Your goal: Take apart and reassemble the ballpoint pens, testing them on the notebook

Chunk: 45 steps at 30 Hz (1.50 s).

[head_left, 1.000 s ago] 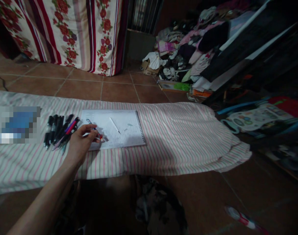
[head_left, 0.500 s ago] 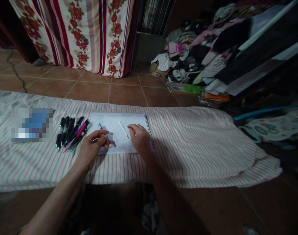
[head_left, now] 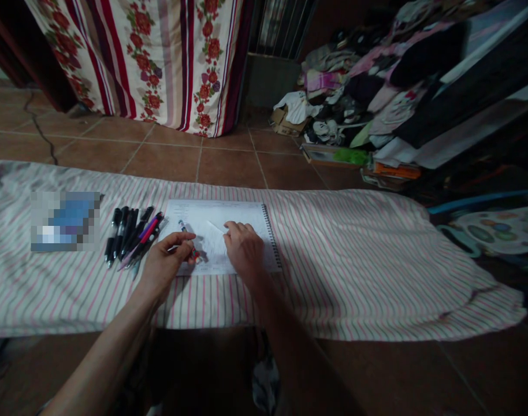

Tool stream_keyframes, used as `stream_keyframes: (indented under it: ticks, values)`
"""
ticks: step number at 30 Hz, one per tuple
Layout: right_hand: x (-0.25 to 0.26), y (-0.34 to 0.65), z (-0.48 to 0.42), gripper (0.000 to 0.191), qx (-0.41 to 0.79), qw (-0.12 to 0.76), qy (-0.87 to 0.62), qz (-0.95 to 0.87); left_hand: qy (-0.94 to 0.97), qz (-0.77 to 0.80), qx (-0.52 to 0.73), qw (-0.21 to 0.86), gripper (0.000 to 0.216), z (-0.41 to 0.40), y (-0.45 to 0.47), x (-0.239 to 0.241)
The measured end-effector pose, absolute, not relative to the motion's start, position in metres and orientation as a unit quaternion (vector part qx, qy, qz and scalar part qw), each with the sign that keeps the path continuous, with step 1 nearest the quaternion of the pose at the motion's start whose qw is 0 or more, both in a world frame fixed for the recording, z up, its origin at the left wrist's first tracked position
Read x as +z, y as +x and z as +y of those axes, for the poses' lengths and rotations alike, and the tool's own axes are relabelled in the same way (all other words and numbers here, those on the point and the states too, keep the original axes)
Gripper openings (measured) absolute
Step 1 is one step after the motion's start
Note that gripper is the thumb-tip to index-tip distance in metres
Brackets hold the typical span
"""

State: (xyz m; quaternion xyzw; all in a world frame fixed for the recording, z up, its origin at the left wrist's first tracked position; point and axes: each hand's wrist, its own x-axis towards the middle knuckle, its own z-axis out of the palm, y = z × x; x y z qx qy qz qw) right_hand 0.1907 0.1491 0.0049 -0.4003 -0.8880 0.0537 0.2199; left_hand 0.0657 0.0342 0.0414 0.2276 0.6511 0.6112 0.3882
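Note:
A spiral notebook (head_left: 246, 209) with a marked page lies on the striped cloth. My left hand (head_left: 171, 254) is over its left part, thumb and fingers closed on a slim pen (head_left: 182, 225). The pen slants across the page; its far end is dark and pale, and red and white bits show near its lower end. My right hand (head_left: 244, 245) rests over the middle of the page, fingertips pinched at the near end of a thin white pen refill (head_left: 214, 226). The refill's near end is hidden by the fingers.
Left of the notebook lies a bunch of black, pink and purple pens (head_left: 132, 234). Farther left is a blurred-out blue item (head_left: 69, 219). Beyond the striped cloth (head_left: 354, 260) are floor tiles, a floral curtain (head_left: 173, 63) and a heap of clothes (head_left: 354, 92).
My right hand has moved left onto the white refill, which now lies more level, its near end under the fingers. The left hand keeps the pen. The view has shifted slightly.

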Motion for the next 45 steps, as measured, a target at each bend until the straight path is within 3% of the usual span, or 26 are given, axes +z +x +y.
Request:
stream_keyframes:
  ticks: [6,14,19,29,36,45]
  values:
    - [0.01,0.187,0.15,0.025,0.127,0.277,-0.408,-0.861,0.223,0.654,0.608,0.392,0.035,0.035,0.067,0.043]
    - [0.023,0.198,0.173,0.026,0.545,0.408,-0.416,-0.603,0.204,0.654,0.612,0.395,0.029,0.038,0.071,0.046]
    - [0.033,0.208,0.178,0.025,0.683,0.424,-0.375,-0.462,0.203,0.654,0.609,0.4,0.027,0.042,0.074,0.045]
    - [0.038,0.226,0.182,0.013,0.77,0.404,-0.271,-0.413,0.153,0.618,0.637,0.434,0.026,0.047,0.081,0.045]
    - [0.043,0.231,0.176,0.022,0.811,0.395,-0.194,-0.386,0.099,0.581,0.668,0.455,0.011,0.052,0.086,0.054]
    - [0.041,0.231,0.171,0.029,0.825,0.408,-0.17,-0.353,0.043,0.539,0.687,0.486,0.017,0.057,0.087,0.055]
